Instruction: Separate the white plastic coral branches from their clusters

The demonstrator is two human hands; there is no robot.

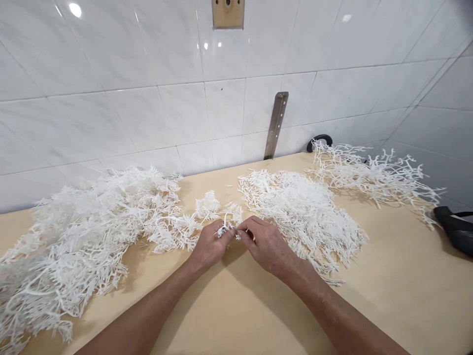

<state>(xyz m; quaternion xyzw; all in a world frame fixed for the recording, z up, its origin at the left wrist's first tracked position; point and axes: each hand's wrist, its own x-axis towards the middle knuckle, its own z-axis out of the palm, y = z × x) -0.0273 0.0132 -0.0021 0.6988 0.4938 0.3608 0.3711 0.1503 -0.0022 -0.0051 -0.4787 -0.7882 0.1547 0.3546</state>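
My left hand (210, 245) and my right hand (266, 243) meet over the middle of a light wooden table (388, 296). Both pinch one small white plastic sprig (226, 228) between their fingertips. Left of my hands spreads a big heap of white branched plastic pieces (88, 231). A flatter pile of small white pieces (306, 212) lies just right of my right hand. Some loose sprigs (207, 204) sit behind my hands.
Larger bare white plastic stems (373, 172) lie at the back right. A black tool (456, 228) rests at the right edge, a black handle (318, 141) by the wall. A metal strip (276, 123) leans against the white tiled wall (148, 74).
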